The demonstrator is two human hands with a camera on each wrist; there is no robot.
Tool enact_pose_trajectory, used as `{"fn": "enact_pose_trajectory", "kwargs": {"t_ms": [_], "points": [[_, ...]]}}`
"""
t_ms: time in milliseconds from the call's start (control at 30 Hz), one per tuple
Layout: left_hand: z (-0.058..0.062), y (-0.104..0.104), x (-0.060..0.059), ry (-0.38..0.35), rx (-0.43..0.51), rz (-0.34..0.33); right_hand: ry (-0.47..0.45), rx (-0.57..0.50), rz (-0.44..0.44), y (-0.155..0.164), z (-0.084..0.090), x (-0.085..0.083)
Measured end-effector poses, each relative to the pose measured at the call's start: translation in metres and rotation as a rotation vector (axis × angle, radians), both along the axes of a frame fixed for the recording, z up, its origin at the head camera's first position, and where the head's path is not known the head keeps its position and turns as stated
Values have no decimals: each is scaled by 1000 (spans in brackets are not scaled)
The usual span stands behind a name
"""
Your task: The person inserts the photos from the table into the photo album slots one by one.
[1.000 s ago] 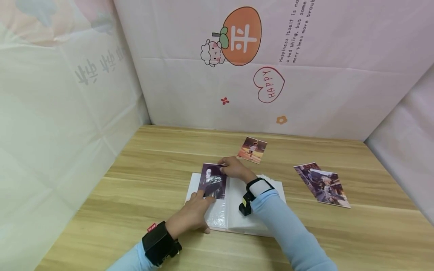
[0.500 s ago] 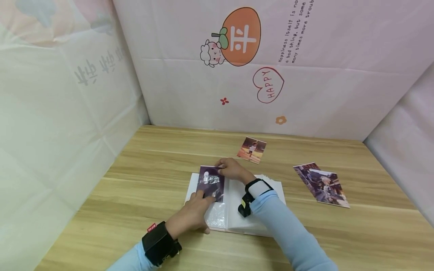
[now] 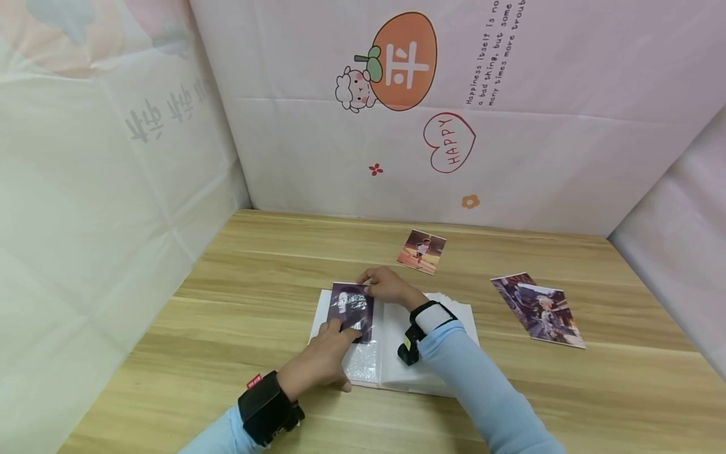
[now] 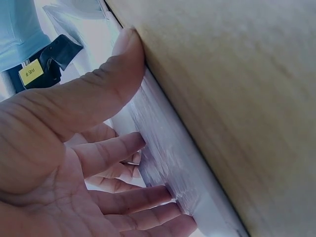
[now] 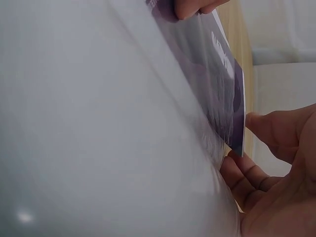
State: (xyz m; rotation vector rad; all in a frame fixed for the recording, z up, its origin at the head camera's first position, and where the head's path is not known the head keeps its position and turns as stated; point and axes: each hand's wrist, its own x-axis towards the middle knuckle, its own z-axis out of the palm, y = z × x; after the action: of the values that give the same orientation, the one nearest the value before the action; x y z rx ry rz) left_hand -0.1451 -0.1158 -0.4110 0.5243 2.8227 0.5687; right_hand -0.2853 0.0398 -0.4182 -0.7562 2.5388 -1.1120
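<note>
An open photo album (image 3: 399, 369) lies on the table with white pages and clear plastic sleeves. A dark purple photo (image 3: 358, 310) showing a pale figure sits mostly within the left page's sleeve (image 3: 362, 364), its top edge sticking out. My right hand (image 3: 390, 287) pinches the photo's top right corner; in the right wrist view the thumb and fingers lie on either side of that corner (image 5: 239, 121). My left hand (image 3: 324, 354) rests on the left page, its fingers extended over the sleeve and photo. Its thumb (image 4: 121, 69) touches the album's near edge in the left wrist view.
Behind the album lies a photo of a running child (image 3: 421, 251). To the right, a photo of a light-haired figure (image 3: 550, 315) partly covers another photo (image 3: 507, 287). White printed cloth (image 3: 317, 157) walls off the back and sides of the wooden table (image 3: 249, 302).
The purple photo has slid toward the person, deeper into the sleeve, with the right hand following at its corner. The left hand stays in place.
</note>
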Motion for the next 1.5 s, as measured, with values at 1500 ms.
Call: {"fn": "enact_pose_trajectory", "kwargs": {"t_ms": [1500], "points": [[1, -1, 0, 12, -8, -17, -153, 19, 115, -1, 5, 6]]}}
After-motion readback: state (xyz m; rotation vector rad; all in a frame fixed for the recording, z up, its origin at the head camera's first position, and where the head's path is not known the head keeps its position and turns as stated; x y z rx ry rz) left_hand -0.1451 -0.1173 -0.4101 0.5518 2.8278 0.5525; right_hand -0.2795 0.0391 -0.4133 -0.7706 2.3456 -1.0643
